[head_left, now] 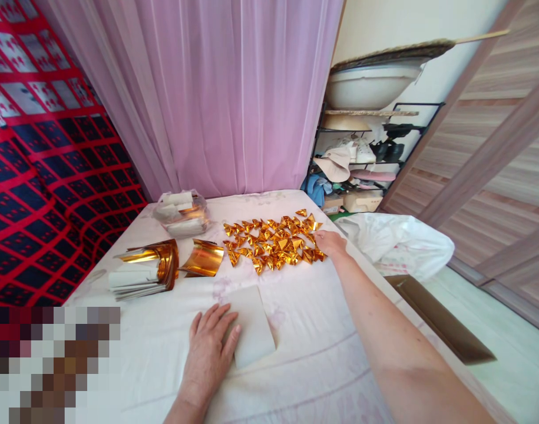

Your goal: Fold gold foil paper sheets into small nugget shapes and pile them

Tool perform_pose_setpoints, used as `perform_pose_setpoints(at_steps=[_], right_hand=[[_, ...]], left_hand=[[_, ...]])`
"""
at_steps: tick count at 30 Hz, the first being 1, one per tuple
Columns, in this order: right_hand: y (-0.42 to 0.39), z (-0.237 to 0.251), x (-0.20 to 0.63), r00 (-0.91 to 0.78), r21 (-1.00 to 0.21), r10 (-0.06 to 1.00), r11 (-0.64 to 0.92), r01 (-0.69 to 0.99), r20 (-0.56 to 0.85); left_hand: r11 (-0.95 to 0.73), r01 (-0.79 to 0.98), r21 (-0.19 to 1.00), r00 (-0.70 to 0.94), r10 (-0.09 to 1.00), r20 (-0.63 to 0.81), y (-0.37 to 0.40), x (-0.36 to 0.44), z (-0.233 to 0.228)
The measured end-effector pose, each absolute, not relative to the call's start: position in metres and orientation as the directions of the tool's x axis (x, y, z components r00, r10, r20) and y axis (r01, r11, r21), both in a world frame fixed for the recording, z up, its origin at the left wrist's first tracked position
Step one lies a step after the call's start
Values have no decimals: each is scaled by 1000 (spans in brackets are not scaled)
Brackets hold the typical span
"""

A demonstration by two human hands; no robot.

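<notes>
My left hand [212, 338] lies open and flat, its fingertips on the left edge of a plain pale sheet [253, 330] on the bed-like surface. My right hand [331, 242] reaches far forward to the right end of a spread of small folded gold paper pieces [269, 241]. Its fingers are bunched and appear closed on one of these pieces at the edge; the fingertips show only in part. Left of the spread lies a curled gold sheet [204, 259]. Beside that is a stack of curled gold and white sheets [148, 268].
A clear plastic bag [181, 215] with more rolled sheets sits at the back left. A white plastic bag [397, 241] and a brown flat board [446, 321] lie on the right. Beyond are a shelf rack [361, 165] with shoes, and a purple curtain [234, 94].
</notes>
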State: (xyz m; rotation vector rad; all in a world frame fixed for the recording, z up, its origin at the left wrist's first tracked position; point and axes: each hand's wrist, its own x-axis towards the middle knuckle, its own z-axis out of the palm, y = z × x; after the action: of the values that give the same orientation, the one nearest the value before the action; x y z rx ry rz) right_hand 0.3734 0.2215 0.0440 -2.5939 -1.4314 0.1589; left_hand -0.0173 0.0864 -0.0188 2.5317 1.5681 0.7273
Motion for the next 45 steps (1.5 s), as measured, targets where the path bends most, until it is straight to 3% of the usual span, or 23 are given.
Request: perform_pose_setpoints(at_steps=[6, 13, 26, 33, 40, 45], right_hand=[[211, 47, 367, 469, -193, 875, -442, 876, 120], [203, 43, 329, 216, -181, 954, -180, 967, 206], [203, 47, 328, 218, -129, 949, -192, 973, 227], [208, 48, 321, 108, -123, 968, -81, 989, 228], [209, 44, 332, 189, -179, 937, -141, 974, 293], [187, 33, 353, 391, -293, 819, -285, 913, 420]], left_hand=[[-465, 830, 308, 359, 868, 342, 86, -18, -18], [-475, 825, 305, 383, 868, 316, 88, -19, -18], [-455, 823, 339, 353, 878, 322, 86, -15, -16], [-464, 820, 336, 349, 870, 349, 85, -15, -16], [-457, 823, 339, 347, 875, 337, 85, -15, -16], [-466, 817, 339, 352, 870, 346, 85, -14, -16]])
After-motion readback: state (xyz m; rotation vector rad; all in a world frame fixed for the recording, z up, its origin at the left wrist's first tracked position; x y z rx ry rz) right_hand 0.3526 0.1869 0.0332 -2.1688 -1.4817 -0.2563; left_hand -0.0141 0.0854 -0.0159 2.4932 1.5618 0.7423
